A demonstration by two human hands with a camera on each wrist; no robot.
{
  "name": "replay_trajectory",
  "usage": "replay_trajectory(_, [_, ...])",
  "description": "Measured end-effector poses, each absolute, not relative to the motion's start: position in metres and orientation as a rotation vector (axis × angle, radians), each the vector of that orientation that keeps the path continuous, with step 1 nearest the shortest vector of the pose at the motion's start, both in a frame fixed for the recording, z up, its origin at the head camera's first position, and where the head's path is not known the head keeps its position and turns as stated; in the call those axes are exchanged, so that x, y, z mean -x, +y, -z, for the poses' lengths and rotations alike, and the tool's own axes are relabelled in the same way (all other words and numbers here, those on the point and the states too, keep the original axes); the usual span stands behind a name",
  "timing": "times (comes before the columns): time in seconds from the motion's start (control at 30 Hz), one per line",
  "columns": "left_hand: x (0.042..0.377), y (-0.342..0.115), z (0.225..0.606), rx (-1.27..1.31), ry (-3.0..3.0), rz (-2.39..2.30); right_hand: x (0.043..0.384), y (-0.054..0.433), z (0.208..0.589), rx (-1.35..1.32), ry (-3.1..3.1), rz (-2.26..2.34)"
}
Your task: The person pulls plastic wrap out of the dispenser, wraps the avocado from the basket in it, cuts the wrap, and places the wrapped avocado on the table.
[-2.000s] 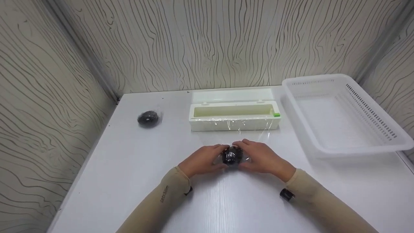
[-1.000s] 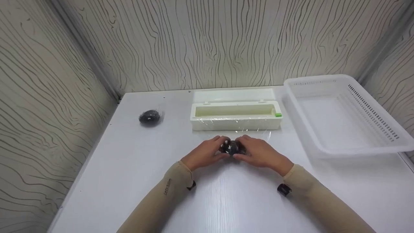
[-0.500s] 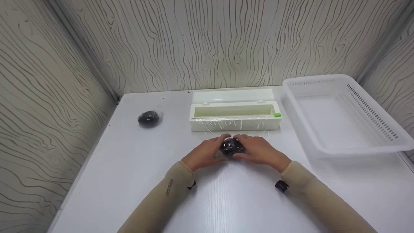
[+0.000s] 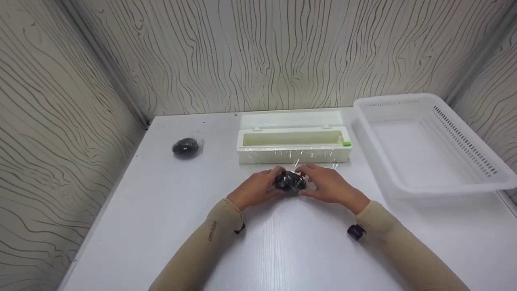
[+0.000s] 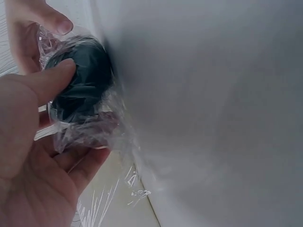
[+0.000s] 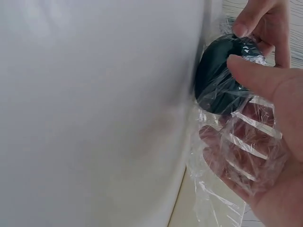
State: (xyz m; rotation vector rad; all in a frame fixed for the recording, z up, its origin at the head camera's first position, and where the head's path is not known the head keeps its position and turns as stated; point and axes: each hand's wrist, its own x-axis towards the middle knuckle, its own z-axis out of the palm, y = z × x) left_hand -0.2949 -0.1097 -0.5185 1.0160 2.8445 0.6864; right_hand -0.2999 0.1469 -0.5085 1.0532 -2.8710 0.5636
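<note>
A dark, rounded object (image 4: 287, 182), loosely wrapped in clear cling film (image 6: 251, 156), is between my two hands just in front of the film dispenser (image 4: 295, 155). My left hand (image 4: 256, 188) grips its left side, thumb on the near face, as the left wrist view shows. On the other side my right hand (image 4: 329, 185) holds it with the thumb pressed on the wrap; crumpled film lies across the right palm and fingers. Film also hangs over the dispenser's front edge. A second dark oval object (image 4: 185, 147), also film-wrapped, rests on the table at the left.
The white dispenser's lid (image 4: 291, 118) stands raised behind it, and a green slider (image 4: 346, 144) sits at its right end. A white plastic basket (image 4: 444, 188) with slotted sides stands at the right. Patterned walls (image 4: 258, 56) close off the table (image 4: 161, 226).
Both hands and the wrapped object have moved forward, closer to the dispenser. The object has turned between the hands, and the right hand has just shifted slightly right.
</note>
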Motion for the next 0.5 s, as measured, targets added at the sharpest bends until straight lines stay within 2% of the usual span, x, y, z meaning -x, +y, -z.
replay_trajectory(0.5, [0.2958,-0.1078,0.5151,-0.96,2.853,-0.67,0.3081,0.1368,0.5082,-0.983,-2.928,-0.534])
